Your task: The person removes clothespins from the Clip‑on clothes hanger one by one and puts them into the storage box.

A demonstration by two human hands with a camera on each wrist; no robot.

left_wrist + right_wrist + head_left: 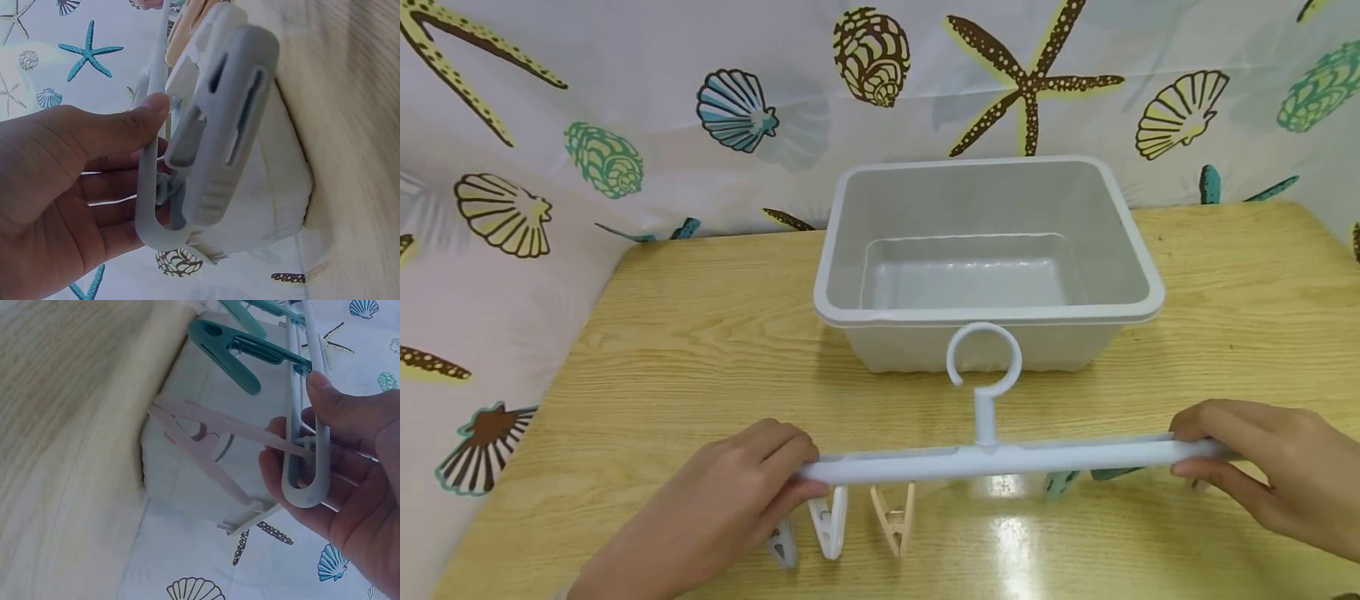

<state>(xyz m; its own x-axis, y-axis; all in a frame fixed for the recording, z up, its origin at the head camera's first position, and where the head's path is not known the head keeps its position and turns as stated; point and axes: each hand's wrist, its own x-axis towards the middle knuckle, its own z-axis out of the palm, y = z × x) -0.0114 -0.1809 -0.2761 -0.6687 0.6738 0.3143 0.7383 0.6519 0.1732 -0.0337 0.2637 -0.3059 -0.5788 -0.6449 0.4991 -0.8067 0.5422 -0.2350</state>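
Observation:
A pale grey-white clip hanger (pixel 917 465) is held level above the table, its round hook (pixel 985 417) pointing up in front of a basin. My left hand (pixel 737 483) grips one end, thumb on the near side and fingers behind. At the other end my right hand (pixel 1262 454) pinches the bar between thumb and fingers. Clothespin-like clips hang below: a grey clip (pixel 231 131), a white clip (pixel 830 533) and a tan clip (pixel 897 521) toward the left. In the right wrist view, green clips (pixel 219 353) and a pink clip (pixel 206 459) hang near my right hand.
A grey-white plastic basin (pixel 910 317) stands on the wood-grain table (pixel 700 333), just beyond the hanger. Behind and at the sides hangs a white cloth (pixel 647 75) printed with shells and starfish.

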